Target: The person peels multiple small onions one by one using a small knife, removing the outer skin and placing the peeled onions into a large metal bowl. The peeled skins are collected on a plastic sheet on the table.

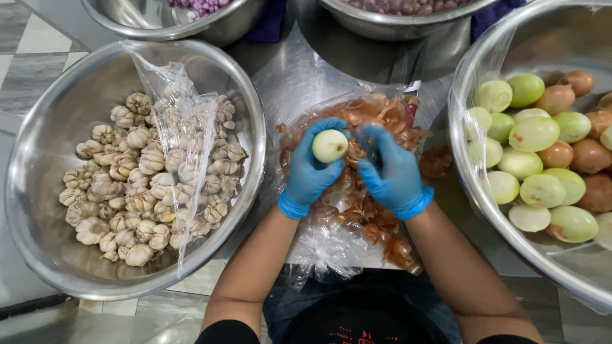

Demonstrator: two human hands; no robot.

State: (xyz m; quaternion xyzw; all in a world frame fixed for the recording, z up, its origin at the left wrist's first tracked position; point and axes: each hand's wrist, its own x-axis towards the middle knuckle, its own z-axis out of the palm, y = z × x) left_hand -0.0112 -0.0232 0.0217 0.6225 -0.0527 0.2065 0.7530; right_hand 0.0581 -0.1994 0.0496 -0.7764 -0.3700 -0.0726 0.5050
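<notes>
A peeled, pale green-white onion sits in my left hand, which wears a blue glove. My right hand, also in a blue glove, is just to the right of the onion with its fingers curled near it; whether it holds anything is hard to tell. Under both hands lies a clear plastic sheet heaped with brown onion skins.
A big steel bowl on the left holds garlic bulbs partly under a plastic sheet. A big steel bowl on the right holds peeled and unpeeled onions. Two more steel bowls stand at the top.
</notes>
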